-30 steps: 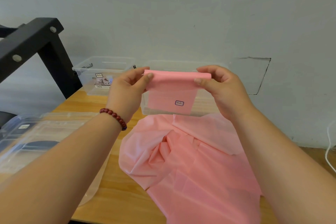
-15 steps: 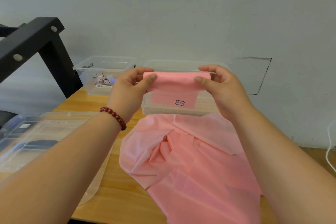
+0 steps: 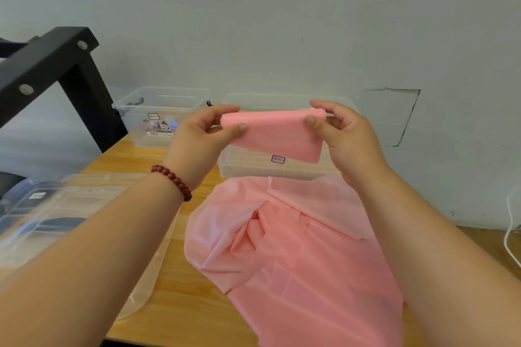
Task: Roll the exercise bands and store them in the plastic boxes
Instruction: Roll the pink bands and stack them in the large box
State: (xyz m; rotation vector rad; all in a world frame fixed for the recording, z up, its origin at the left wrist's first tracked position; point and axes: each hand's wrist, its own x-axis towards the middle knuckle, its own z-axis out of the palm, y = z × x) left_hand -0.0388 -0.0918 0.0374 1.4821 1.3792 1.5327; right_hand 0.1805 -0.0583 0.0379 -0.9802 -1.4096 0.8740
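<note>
Rolled further, pink band (image 3: pixel 275 135) spans left grip (image 3: pixel 203 139) and right grip (image 3: pixel 348 136), both pinching it.

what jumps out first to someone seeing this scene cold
The pink exercise band dominates: its partly rolled end is pinched at centre between the left hand and right hand, while the loose rest spills across the wooden table below. Right behind the roll stands a clear plastic box, with a second clear box further left. A dark red bead bracelet marks the left wrist.
</note>
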